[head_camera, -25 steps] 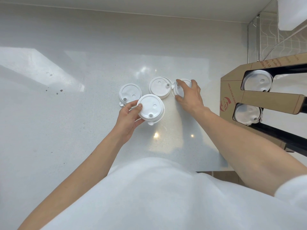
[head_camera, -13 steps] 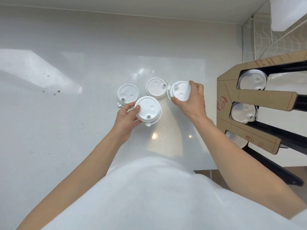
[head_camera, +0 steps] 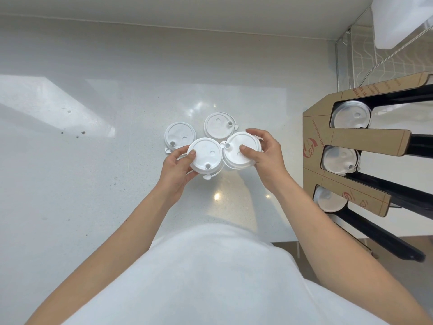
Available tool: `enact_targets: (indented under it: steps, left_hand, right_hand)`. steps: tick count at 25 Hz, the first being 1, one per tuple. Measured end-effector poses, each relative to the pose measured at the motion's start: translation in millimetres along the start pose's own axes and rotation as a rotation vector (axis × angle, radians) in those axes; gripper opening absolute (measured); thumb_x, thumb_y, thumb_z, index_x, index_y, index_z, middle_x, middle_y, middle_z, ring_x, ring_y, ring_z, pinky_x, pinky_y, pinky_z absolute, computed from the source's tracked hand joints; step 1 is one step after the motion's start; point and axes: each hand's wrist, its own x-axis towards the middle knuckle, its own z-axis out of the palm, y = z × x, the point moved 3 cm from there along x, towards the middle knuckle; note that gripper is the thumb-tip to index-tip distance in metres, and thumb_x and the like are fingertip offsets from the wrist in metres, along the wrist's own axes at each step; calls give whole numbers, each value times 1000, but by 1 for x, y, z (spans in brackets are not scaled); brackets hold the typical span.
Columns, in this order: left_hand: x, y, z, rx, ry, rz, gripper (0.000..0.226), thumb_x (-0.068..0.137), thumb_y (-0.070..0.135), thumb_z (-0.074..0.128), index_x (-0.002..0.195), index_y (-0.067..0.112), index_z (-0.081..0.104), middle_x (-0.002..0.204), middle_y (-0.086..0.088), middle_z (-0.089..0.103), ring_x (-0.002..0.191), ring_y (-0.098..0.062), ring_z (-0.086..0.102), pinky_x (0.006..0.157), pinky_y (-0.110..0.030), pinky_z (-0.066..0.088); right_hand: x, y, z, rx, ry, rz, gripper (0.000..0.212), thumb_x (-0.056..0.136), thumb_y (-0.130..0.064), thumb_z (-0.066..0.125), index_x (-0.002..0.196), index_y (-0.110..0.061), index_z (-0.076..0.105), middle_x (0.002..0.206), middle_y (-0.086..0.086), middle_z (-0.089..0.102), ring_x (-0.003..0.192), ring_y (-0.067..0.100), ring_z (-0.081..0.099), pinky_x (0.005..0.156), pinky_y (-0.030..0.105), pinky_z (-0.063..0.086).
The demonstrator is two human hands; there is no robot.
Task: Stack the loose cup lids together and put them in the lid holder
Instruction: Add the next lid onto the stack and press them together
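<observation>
Several white cup lids are at the middle of the white counter. My left hand (head_camera: 177, 170) grips one lid (head_camera: 205, 156) by its left rim, raised above the counter. My right hand (head_camera: 264, 158) holds another lid (head_camera: 236, 148) by its right side, thumb on top, right beside the left one with their rims touching. Two more lids lie flat behind them, one at the left (head_camera: 179, 137) and one further back (head_camera: 218, 124). The cardboard lid holder (head_camera: 365, 139) stands at the right, with lids in its three slots.
A metal wire rack (head_camera: 365, 57) and a white container (head_camera: 398, 17) are at the far right corner. Dark specks (head_camera: 79, 133) dot the counter at the left. The counter's front edge runs just right of my body, near the holder's black base.
My right hand has lifted its lid from the counter and brought it toward me and left, up against the lid in my left hand. The left hand has barely shifted.
</observation>
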Motion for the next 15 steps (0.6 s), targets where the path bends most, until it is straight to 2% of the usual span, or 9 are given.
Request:
enact_targets:
  steps: [4, 7, 10, 15]
  left_hand:
    - [-2, -1, 1, -2, -1, 2, 41, 100, 17, 60, 139, 8, 53, 128, -13, 65, 110, -27, 66, 80, -29, 59]
    - [-2, 0, 0, -7, -2, 3, 41, 100, 16, 60, 139, 8, 53, 125, -12, 65, 108, -26, 67, 80, -29, 59]
    - [-2, -1, 1, -6, -9, 7, 40, 100, 17, 60, 139, 8, 54, 121, -10, 67, 105, -25, 68, 77, -28, 60]
    - [-2, -2, 3, -8, -14, 11, 40, 100, 16, 60, 138, 8, 53, 121, -12, 67, 106, -26, 67, 80, -30, 60]
  right_hand:
    - [-2, 1, 1, 74, -20, 52, 48, 83, 3, 74, 119, -21, 54, 111, 13, 69, 98, 28, 67, 88, 45, 54]
    - [-3, -3, 2, 75, -65, 63, 38, 85, -2, 74, 114, -16, 56, 102, 8, 71, 88, 23, 70, 78, 39, 57]
    - [-5, -2, 4, 49, -134, 63, 26, 90, -9, 71, 112, -18, 60, 103, 4, 70, 88, 18, 70, 73, 33, 60]
    - [-6, 2, 3, 12, -172, 92, 30, 90, -14, 72, 115, -24, 59, 105, 6, 70, 87, 21, 69, 71, 36, 56]
